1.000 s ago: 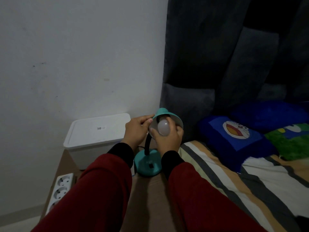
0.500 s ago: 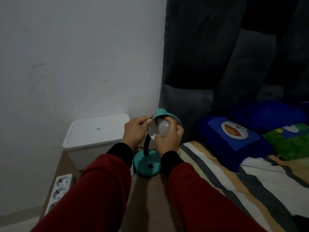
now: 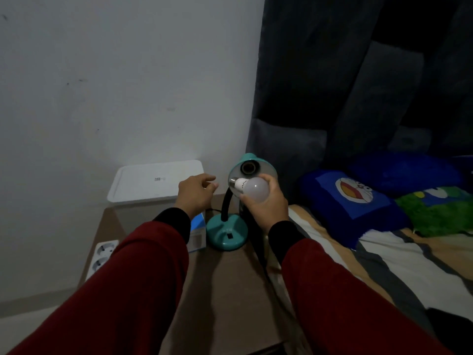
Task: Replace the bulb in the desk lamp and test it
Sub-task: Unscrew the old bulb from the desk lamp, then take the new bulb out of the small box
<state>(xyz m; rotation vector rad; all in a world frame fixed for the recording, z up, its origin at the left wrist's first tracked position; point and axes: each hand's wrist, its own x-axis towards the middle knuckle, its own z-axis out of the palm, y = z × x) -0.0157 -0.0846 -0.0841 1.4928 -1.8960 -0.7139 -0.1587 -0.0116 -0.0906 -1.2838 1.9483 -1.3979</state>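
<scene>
At frame centre the right hand [image 3: 266, 203] curls its fingers round the white bulb [image 3: 252, 188], its metal base free of the empty socket [image 3: 247, 168] just above. The left hand [image 3: 195, 192] hangs beside the teal desk lamp [image 3: 227, 228], fingers loosely curled, holding nothing.

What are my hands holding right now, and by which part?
The right hand holds the bulb by its round white globe, metal screw base free. The left hand holds nothing.
</scene>
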